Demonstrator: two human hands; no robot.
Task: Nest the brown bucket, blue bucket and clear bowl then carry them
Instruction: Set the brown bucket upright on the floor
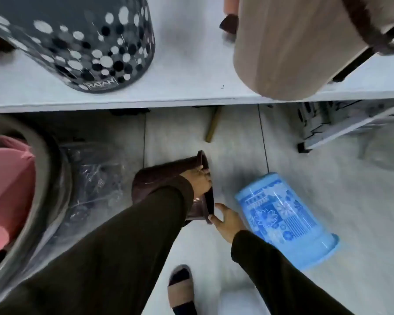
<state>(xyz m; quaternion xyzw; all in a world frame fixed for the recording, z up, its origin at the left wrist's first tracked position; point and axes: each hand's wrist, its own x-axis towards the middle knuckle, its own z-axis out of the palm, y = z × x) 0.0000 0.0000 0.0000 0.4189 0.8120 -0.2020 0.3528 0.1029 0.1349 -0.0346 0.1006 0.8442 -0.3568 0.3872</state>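
The brown bucket lies on its side on the tiled floor, mouth facing right. My left hand grips its upper rim, fingers curled over the edge. My right hand holds the lower rim with thumb and fingers. The blue bucket, patterned with white flowers, lies on its side just right of my right hand, mouth toward the lower right. A clear plastic item sits on the floor left of the brown bucket; I cannot tell whether it is the clear bowl.
A white shelf above carries a dotted dark bin and a beige wood-look bin. A large grey tub with a pink item inside stands at the left. My sandalled foot is at the bottom centre.
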